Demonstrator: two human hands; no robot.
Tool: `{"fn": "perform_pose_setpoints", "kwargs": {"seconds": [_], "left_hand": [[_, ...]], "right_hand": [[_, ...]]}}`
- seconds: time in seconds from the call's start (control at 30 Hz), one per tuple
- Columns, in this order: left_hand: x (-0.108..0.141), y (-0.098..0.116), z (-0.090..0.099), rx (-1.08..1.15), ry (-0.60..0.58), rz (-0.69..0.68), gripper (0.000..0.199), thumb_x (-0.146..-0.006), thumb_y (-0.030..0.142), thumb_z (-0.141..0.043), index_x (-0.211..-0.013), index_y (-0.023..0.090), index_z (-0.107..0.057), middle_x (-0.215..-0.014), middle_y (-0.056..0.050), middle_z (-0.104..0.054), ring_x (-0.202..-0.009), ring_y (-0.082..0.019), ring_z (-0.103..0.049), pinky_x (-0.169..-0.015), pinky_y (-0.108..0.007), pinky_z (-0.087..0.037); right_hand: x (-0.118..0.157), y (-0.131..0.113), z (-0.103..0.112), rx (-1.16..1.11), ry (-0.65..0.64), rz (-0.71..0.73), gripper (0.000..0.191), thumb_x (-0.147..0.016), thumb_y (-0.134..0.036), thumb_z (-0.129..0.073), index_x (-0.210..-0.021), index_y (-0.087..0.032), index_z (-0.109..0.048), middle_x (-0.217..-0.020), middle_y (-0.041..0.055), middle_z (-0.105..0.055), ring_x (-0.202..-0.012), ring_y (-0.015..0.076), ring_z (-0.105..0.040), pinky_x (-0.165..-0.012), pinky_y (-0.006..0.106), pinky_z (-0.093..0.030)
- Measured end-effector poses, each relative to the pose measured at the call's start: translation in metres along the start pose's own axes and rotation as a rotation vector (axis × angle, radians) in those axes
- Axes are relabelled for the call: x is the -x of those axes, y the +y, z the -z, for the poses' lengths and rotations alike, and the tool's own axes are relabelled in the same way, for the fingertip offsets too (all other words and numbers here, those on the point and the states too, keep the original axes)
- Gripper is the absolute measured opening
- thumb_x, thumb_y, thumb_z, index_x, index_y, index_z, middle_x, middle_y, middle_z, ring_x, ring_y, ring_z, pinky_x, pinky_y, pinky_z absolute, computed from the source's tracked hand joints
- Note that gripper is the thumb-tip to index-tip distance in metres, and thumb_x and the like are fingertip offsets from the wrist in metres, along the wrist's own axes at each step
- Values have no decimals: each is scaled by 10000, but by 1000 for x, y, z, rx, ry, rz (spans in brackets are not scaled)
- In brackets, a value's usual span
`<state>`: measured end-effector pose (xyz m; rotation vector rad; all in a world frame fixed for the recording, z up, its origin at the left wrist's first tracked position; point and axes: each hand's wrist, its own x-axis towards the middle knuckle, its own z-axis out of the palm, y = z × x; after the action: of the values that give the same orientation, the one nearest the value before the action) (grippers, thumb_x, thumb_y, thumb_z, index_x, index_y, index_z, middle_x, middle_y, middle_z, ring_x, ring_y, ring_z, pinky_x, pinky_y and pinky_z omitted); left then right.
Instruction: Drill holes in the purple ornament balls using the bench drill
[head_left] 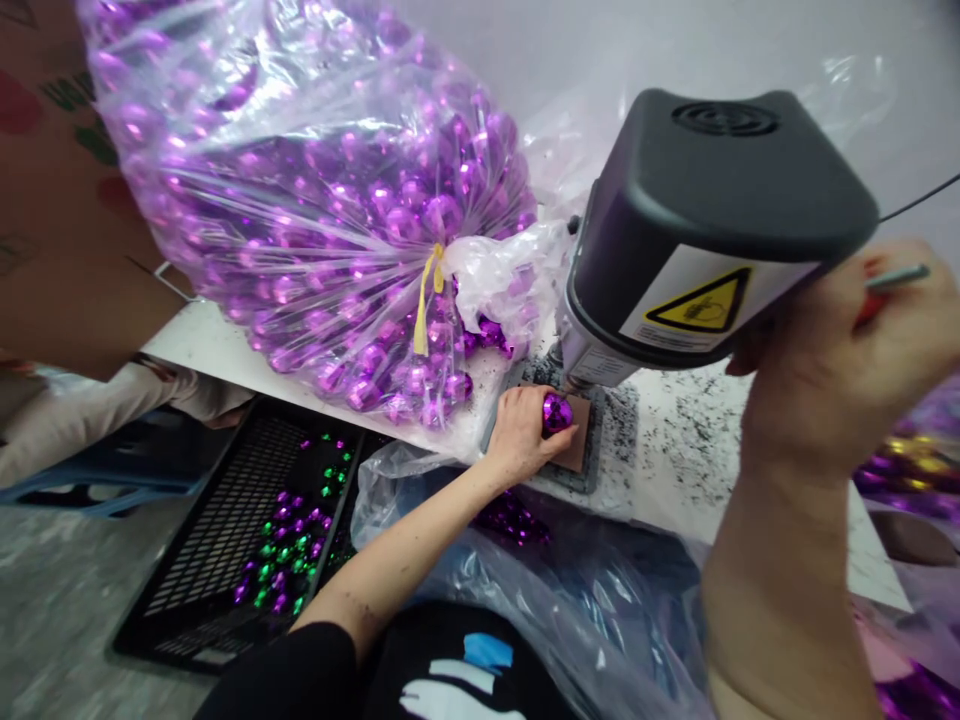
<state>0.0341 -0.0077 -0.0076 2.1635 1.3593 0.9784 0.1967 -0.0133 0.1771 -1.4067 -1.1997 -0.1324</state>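
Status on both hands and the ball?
Left hand gripping purple ball beneath black machine. Right hand around red-and-silver handle. Dark flecks litter worktop.

Busy left side

A printed brown carton [82, 275] fills the upper left of the frame. Toward the lower left, a black lattice crate [196, 548] holds small green and purple baubles [289, 552]. Another person's pale clothing [86, 425] shows at the left edge above a blue seat [154, 480]. Grey floor [64, 600] fills the lower left corner.
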Motion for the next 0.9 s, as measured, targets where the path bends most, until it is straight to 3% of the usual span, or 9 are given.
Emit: {"fn": "perform_pose_setpoints", "kwargs": {"seconds": [0.1, 0.23, 0.43, 0.53, 0.63, 0.73, 0.83, 0.9], "left_hand": [[3, 1, 8, 64, 15, 12, 421, -852, 379, -769, -1175, 203, -564, -1130, -85, -656, -1072, -271, -591, -979, -428, -468], [29, 4, 41, 193, 27, 42, 471, -890, 399, -726, -1263, 201, -515, -1174, -95, -632, -1095, -261, -605, -965, -412, -496], [91, 1, 87, 204, -447, 70, 599, -878, 421, -759, -1386, 277, -477, -1304, -79, -601, -1150, -264, -648, -979, -410, -534], [102, -2, 93, 116, -527, 78, 736, -863, 480, -766, -1476, 292, -405, -1426, -102, -539, -1215, -292, -638, -1017, -441, -531], [87, -6, 98, 63, -467, 18, 617, -939, 509, -659, -1457, 257, -439, -1349, -103, -602, -1132, -263, -673, -965, -412, -548], [51, -16, 102, -87, -352, -111, 288, -1019, 337, -525, -1264, 207, -601, -1181, -106, -677, -1034, -241, -665, -918, -393, -532], [11, -37, 104, -379, -257, -205, 269, -920, 90, -507, -1103, 188, -679, -1141, -144, -684, -1078, -287, -610, -962, -469, -470], [-12, -53, 103, -516, -260, -206, 305, -821, 18, -540, -1039, 163, -696, -1074, -176, -681, -1083, -322, -590, -967, -515, -431]], "right_hand": [[-18, 4, -13, -95, 15, -10, 656, -850, -774, -482, -648, -161, -368, -548, -50, -334, -504, 19, -372, -510, 218, -251], [-19, 5, -17, -191, -7, -31, 682, -800, -806, -520, -641, -177, -307, -539, -58, -282, -493, 19, -374, -469, 208, -208], [-17, 4, -15, -216, -3, -61, 668, -780, -806, -534, -670, -164, -383, -556, -53, -314, -505, 30, -421, -464, 205, -214], [-18, 4, -16, -199, -1, -61, 671, -789, -805, -526, -658, -169, -352, -533, -62, -296, -468, 18, -390, -456, 208, -182], [-18, 3, -17, -193, 1, -39, 693, -775, -825, -527, -653, -171, -335, -539, -59, -267, -479, 19, -364, -464, 204, -163], [-19, 3, -17, -170, 20, -3, 718, -743, -864, -518, -646, -178, -329, -549, -54, -238, -486, 19, -314, -462, 201, -147], [-19, 6, -18, -156, 18, 14, 702, -758, -860, -515, -657, -187, -345, -536, -53, -265, -461, 31, -331, -444, 198, -165], [-19, 8, -17, -143, 8, 1, 676, -786, -837, -515, -661, -192, -355, -516, -51, -300, -434, 57, -388, -427, 207, -206]]}}
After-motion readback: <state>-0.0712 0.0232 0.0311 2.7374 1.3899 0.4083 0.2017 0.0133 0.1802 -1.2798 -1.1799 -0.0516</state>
